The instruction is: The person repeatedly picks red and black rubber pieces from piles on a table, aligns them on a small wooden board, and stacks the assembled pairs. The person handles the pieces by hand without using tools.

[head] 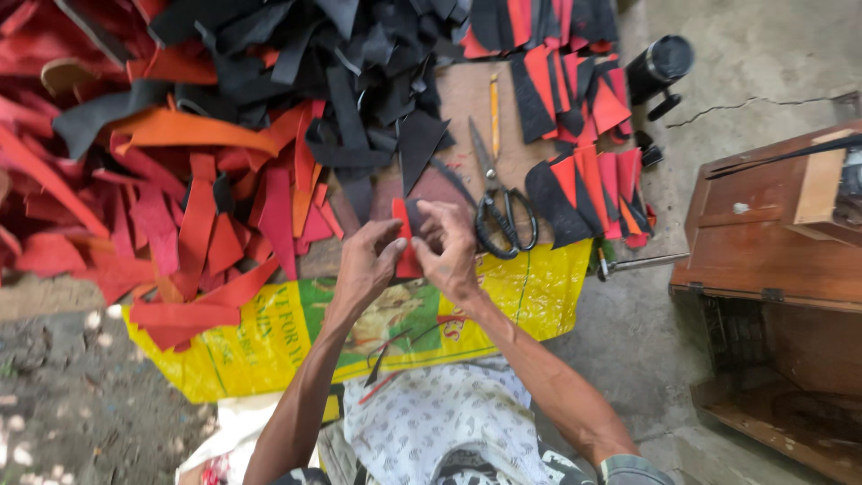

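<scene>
**Red and black pieces paired at the board, a heap of scraps beside it**

Red material, a small cut piece [406, 235], sits pinched between both hands together with a dark piece [418, 216] laid against it. The left hand [366, 266] grips the red piece from its left edge, thumb on top; the right hand [449, 247] closes its fingers over the dark piece from the right. Both hands are clenched on this pair, just above a brown wooden board [471, 103] that lies on the ground.

Just beside the right hand lie black-handled scissors [499, 202], blades shut, and beyond them a yellow pencil [494, 103]. To the right, stacks of paired red-and-black pieces [588, 184] are fanned out, with a second batch [561, 67] further up; judging from these, a good share of pairs looks already assembled.

To the left sprawls a large heap of red and orange strips [171, 198] and black offcuts [341, 63], so plenty of uncut stock seems left. A yellow printed sack [269, 337] covers the ground beneath, and a brown wooden box [763, 224] stands well apart on the right.
</scene>
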